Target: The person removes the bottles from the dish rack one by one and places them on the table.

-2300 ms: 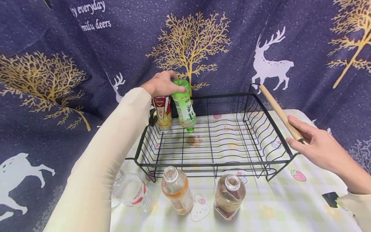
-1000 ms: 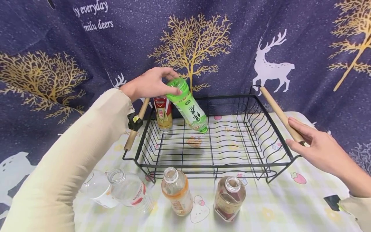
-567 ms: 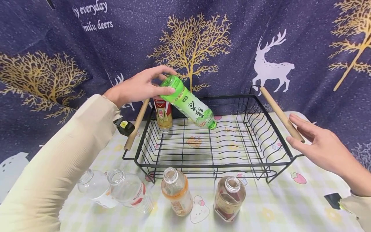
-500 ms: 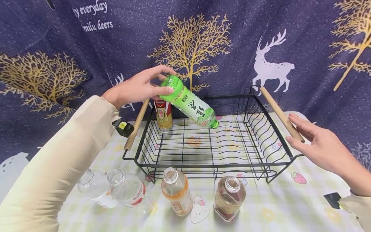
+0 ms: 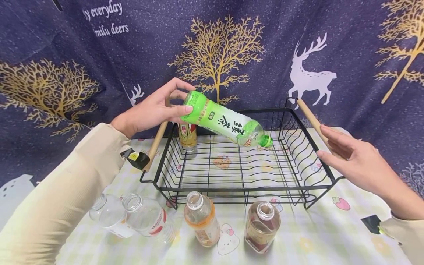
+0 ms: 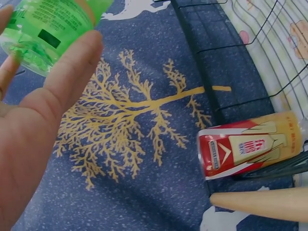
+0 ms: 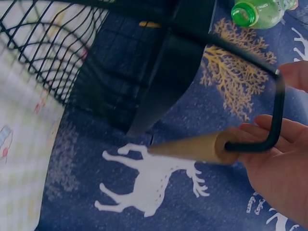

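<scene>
My left hand (image 5: 152,110) grips a green-labelled plastic tea bottle (image 5: 225,121) by its base. The bottle slants over the black wire dish rack (image 5: 265,188), its green neck end lower and to the right. Behind it, a red and gold bottle (image 5: 187,137) stands neck down in the rack's back left corner. In the left wrist view this red and gold bottle (image 6: 250,144) lies apart from my hand. My right hand (image 5: 357,162), fingers loosely extended, is at the rack's right wooden handle (image 5: 311,115); whether it touches the handle is unclear.
On the checked tablecloth (image 5: 318,228) before the rack stand two clear bottles, one with a red label (image 5: 150,221) and one at far left (image 5: 110,215). An orange-banded bottle (image 5: 202,221) and a brown-labelled bottle (image 5: 261,228) stand further right. A dark cloth (image 5: 265,44) hangs behind.
My left hand has lifted the tea bottle from beside the red and gold bottle and tilted it nearer level, neck swinging right. My right hand has shifted slightly left.
</scene>
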A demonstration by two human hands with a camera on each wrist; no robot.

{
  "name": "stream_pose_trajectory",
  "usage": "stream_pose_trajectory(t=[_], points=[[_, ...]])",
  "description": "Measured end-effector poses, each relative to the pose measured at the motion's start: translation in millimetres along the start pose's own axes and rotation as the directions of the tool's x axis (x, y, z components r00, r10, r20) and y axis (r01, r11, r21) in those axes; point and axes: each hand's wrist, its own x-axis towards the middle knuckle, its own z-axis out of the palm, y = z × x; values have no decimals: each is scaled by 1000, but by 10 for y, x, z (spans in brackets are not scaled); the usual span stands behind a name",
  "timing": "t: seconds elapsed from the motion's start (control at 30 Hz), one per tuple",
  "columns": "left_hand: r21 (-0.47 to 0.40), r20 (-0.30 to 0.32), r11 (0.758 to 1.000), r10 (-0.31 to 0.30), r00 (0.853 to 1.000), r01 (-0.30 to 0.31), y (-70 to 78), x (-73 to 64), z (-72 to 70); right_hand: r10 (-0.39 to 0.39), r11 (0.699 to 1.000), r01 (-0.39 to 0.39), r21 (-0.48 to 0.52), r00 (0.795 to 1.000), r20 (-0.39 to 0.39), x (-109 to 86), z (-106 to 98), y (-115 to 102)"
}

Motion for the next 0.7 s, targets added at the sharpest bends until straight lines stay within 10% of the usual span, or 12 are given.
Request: stream_pose_trajectory(t=[0.43, 0.7], points=[[-39, 30, 997, 70, 997, -69, -50, -84, 68, -37, 965, 43, 260, 999, -27, 73, 194, -236], [-69, 41, 991, 119, 992, -116, -36, -77, 135, -123, 834, 130, 536, 991, -47, 135, 357, -321]])
